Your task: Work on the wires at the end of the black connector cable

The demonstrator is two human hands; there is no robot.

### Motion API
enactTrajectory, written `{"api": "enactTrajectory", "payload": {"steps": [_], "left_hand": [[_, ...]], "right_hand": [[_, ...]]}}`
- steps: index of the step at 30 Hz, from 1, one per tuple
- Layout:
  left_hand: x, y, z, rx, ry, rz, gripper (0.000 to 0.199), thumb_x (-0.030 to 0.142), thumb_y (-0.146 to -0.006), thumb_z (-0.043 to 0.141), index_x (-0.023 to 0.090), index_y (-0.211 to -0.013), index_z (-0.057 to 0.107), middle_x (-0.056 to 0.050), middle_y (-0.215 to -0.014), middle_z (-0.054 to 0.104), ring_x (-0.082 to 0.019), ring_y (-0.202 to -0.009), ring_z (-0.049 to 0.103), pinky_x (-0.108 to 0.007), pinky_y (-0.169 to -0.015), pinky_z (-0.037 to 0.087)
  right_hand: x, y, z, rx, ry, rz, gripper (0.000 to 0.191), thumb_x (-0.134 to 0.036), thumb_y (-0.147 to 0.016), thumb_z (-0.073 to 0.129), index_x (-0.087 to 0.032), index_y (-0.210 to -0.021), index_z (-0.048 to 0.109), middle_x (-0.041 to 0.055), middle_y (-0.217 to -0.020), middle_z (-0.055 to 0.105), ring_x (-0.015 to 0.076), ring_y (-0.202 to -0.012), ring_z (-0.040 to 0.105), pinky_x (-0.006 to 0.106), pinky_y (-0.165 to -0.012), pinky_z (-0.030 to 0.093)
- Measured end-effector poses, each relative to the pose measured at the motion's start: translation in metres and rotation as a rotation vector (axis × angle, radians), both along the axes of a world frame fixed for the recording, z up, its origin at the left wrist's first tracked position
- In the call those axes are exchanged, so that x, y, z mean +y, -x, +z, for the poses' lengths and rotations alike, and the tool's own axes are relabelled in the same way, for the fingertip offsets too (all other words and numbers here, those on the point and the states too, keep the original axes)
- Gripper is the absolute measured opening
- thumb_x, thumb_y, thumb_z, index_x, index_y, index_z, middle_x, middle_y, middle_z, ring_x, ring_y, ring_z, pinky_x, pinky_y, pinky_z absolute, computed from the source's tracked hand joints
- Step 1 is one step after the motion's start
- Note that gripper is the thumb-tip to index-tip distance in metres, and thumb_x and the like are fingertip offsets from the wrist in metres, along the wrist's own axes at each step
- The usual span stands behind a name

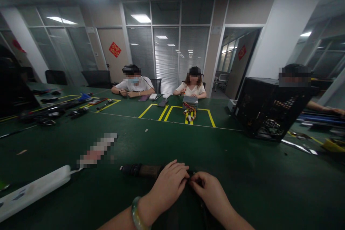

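An electric drill (149, 171) with a brownish body lies on the green tabletop before me, its dark chuck facing left. My left hand (171, 179) wears a jade-like bangle and curls over the rear part of the drill, its fingers bent together. Close against those fingertips, my right hand (211, 190) is closed in a pinch at the drill's back end. Whatever the pinch contains is hidden by the fingers. Below the hands, a dark strip or cord-like part runs toward me, too dim to make out.
A white power strip (37, 190) lies at left. Dark tools and parts (48, 113) are spread further back. A black computer case (266, 109) stands at right. Across the table, two people sit near a power supply (190, 102) with loose cables; another person is behind the case.
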State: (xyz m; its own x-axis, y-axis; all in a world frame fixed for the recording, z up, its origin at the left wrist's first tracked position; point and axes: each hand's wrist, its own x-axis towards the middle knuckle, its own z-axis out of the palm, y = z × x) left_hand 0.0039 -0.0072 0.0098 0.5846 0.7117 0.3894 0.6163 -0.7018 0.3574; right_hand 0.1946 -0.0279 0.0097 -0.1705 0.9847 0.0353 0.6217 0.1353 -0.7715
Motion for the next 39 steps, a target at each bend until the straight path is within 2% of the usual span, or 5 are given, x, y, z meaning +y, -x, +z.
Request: {"api": "enactTrajectory", "payload": {"steps": [4, 10, 17, 29, 39], "left_hand": [[0.0, -0.0001, 0.0043, -0.002, -0.005, 0.01, 0.019, 0.012, -0.087, 0.054, 0.023, -0.101, 0.059, -0.002, -0.122, 0.063, -0.018, -0.12, 0.053, -0.046, -0.113, 0.03], [0.001, -0.0002, 0.0045, 0.016, -0.046, 0.048, 0.014, 0.01, -0.083, 0.059, 0.022, -0.091, 0.057, 0.0, -0.12, 0.063, -0.019, -0.127, 0.046, -0.05, -0.117, 0.019], [0.0014, -0.0004, 0.0013, 0.006, -0.052, 0.013, 0.013, 0.009, -0.084, 0.056, 0.021, -0.089, 0.058, -0.001, -0.118, 0.064, -0.021, -0.124, 0.05, -0.052, -0.116, 0.02], [0.0035, 0.0003, 0.0007, 0.009, 0.005, 0.018, 0.011, 0.013, -0.086, 0.059, 0.024, -0.09, 0.059, 0.002, -0.111, 0.065, -0.016, -0.109, 0.057, -0.04, -0.11, 0.033], [0.0039, 0.0023, 0.0045, 0.019, 0.037, -0.005, 0.006, 0.017, -0.088, 0.061, 0.022, -0.091, 0.062, 0.0, -0.112, 0.065, -0.018, -0.109, 0.057, -0.039, -0.102, 0.039]], "right_hand": [[0.0011, 0.0002, -0.0033, 0.007, -0.001, -0.005, 0.012, -0.024, -0.082, 0.058, -0.021, -0.08, 0.069, -0.0001, -0.079, 0.07, 0.0161, -0.073, 0.062, 0.022, -0.066, 0.041], [0.0015, -0.0002, -0.0065, 0.016, -0.004, 0.002, 0.013, -0.024, -0.083, 0.058, -0.021, -0.081, 0.07, 0.0003, -0.081, 0.07, 0.0164, -0.075, 0.062, 0.022, -0.067, 0.041], [0.0013, -0.001, -0.0055, 0.028, -0.01, 0.014, 0.013, -0.024, -0.083, 0.058, -0.022, -0.08, 0.07, -0.0006, -0.081, 0.069, 0.0166, -0.075, 0.062, 0.022, -0.067, 0.04], [0.0005, 0.0001, -0.0001, 0.041, -0.006, 0.013, 0.013, -0.026, -0.083, 0.059, -0.023, -0.078, 0.071, -0.0007, -0.082, 0.069, 0.0172, -0.077, 0.061, 0.023, -0.068, 0.04], [-0.0017, 0.0012, -0.0005, 0.008, -0.013, 0.022, 0.013, -0.026, -0.083, 0.058, -0.023, -0.083, 0.07, -0.0001, -0.082, 0.069, 0.0165, -0.074, 0.062, 0.023, -0.067, 0.041]]}}
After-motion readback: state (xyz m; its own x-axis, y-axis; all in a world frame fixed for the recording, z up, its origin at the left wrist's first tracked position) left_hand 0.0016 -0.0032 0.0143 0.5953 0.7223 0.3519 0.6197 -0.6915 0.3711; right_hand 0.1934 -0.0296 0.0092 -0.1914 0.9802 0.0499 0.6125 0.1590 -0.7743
